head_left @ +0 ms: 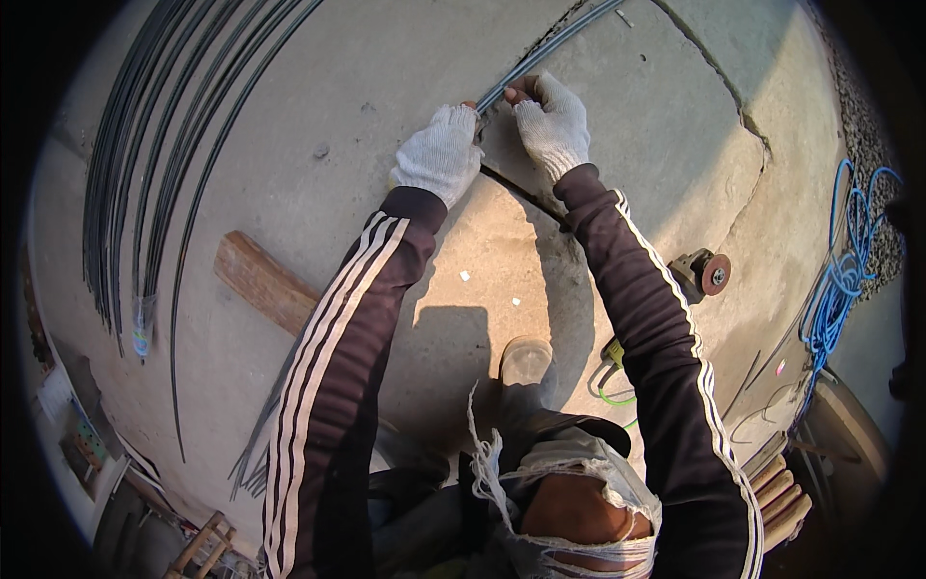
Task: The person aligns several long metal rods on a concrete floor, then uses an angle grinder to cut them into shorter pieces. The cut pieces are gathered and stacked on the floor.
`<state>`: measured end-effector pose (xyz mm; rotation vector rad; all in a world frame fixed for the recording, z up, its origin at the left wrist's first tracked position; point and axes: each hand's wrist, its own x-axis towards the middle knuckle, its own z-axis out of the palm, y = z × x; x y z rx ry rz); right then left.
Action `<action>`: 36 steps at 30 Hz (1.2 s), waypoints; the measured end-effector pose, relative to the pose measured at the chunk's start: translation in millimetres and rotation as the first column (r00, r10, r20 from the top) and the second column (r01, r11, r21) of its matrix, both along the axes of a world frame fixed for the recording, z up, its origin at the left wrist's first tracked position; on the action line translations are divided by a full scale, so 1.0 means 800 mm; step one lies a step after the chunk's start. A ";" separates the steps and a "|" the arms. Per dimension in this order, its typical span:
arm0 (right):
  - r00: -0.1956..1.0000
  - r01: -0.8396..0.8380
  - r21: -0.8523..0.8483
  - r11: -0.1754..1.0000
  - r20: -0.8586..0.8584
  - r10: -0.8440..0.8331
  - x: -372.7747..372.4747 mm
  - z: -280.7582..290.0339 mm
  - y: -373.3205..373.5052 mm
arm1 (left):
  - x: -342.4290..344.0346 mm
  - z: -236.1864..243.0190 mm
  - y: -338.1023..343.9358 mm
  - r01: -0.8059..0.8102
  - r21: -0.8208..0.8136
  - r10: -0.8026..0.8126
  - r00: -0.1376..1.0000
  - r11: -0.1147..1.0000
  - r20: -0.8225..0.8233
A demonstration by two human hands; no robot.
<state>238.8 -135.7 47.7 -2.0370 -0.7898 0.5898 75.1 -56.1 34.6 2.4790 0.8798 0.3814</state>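
A narrow bundle of grey steel rods (pixel 550 48) runs from the far edge down to my hands. My left hand (pixel 439 154), in a white knit glove with bare fingertips showing, is closed around the near end of the bundle. Just right of it, my right hand (pixel 555 124), in a matching glove, has its fingers curled and pinched against the rods; its fingertips are partly hidden. Below the hands, a dark straight piece (pixel 521 193) lies on the concrete, partly shaded.
Long dark rods (pixel 193 125) curve along the left, with clear plastic (pixel 143 323) around some ends. A wooden plank (pixel 262 280) lies near my left forearm. An angle grinder (pixel 702 273) sits beyond my right forearm. A coiled blue hose (pixel 841 275) lies far right, beside gravel (pixel 873 125).
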 end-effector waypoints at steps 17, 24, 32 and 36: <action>0.978 0.082 0.092 0.992 -0.200 -0.062 -0.001 -0.003 -0.002 | 0.000 0.004 -0.001 -0.003 0.003 0.003 1.000 1.000 -0.014; 0.987 0.019 0.007 1.000 -0.161 -0.018 0.004 0.008 0.002 | 0.000 0.004 -0.001 -0.001 -0.009 0.001 1.000 1.000 -0.012; 0.969 -0.125 -0.132 0.983 0.199 0.149 0.015 0.020 0.013 | 0.000 0.001 0.000 0.013 -0.014 -0.014 0.999 1.000 -0.051; 0.970 -0.146 -0.284 0.948 0.149 0.194 0.023 0.022 -0.002 | 0.001 0.005 0.000 0.000 0.000 0.000 0.999 1.000 -0.036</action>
